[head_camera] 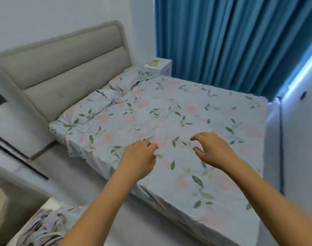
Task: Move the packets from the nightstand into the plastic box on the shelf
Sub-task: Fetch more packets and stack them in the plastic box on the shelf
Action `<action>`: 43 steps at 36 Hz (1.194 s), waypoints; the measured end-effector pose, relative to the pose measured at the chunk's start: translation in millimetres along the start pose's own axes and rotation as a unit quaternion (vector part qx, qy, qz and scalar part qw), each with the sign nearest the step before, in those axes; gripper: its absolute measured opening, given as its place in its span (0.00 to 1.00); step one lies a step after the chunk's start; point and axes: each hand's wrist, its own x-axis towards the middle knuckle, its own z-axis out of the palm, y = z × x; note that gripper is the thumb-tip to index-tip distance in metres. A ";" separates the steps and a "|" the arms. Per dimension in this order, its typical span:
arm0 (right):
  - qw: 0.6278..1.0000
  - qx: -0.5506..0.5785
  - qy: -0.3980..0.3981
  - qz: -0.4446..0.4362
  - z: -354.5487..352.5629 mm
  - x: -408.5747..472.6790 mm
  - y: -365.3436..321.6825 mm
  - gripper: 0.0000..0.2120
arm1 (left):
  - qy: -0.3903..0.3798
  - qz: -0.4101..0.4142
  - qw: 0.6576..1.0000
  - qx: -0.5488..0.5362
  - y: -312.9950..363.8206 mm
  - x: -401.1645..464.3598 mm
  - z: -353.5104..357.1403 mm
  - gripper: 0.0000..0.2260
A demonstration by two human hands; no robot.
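Floral sheets cover the bed (169,121) before me. Beyond its far corner stands the white nightstand (159,67), yellowish packets (153,62) on top. My left hand (139,157) and right hand (212,150) hover loosely curled, empty; I should walk round first.

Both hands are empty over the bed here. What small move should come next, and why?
Probably a step around the bed toward the white nightstand in the far corner by the blue curtain. The yellowish packets lie on its top, far past the left hand and right hand, which hold nothing. The plastic box is not in view.
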 end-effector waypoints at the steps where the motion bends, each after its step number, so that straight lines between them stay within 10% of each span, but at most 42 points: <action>1: 1.000 -0.002 0.000 0.025 -1.9 -13.2 24.8 0.18 | -0.007 0.020 1.000 -0.003 24.5 12.8 2.5 0.17; 24: 0.879 0.046 0.063 0.471 -14.3 -265.8 341.0 0.15 | -0.087 0.400 0.912 0.009 440.1 205.5 13.9 0.16; 43: 0.925 0.018 0.057 0.374 -36.3 -240.0 542.4 0.15 | -0.121 0.357 0.926 -0.031 619.4 326.1 22.1 0.16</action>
